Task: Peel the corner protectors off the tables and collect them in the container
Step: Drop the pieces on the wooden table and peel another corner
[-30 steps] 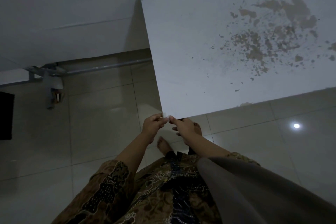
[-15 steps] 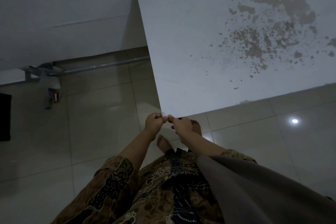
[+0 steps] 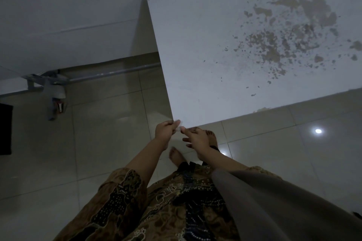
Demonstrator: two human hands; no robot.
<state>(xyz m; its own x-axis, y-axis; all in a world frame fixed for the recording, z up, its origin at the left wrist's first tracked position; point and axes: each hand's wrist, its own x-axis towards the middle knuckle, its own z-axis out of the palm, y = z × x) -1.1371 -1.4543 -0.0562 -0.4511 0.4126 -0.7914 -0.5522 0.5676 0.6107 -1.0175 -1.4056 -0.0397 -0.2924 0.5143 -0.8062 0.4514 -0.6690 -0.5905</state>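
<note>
A white table (image 3: 215, 60) with brown worn patches fills the upper right. At its near left corner sits a small pale corner protector (image 3: 178, 127), hard to make out in the dim light. My left hand (image 3: 166, 130) pinches the protector at that corner with thumb and fingers. My right hand (image 3: 195, 137) is just right of it, its index fingertip touching the protector and the other fingers spread loosely below the table edge. No container is in view.
A second white table (image 3: 58, 15) spans the upper left, with a grey metal bar (image 3: 109, 73) and a caster (image 3: 55, 101) under it. A black object (image 3: 5, 129) sits at the left edge. My bare feet stand on glossy floor tiles (image 3: 98, 133).
Both hands have stayed at the table's near left corner. My right hand's fingers have spread out from a tighter pinch, and the view has shifted slightly.
</note>
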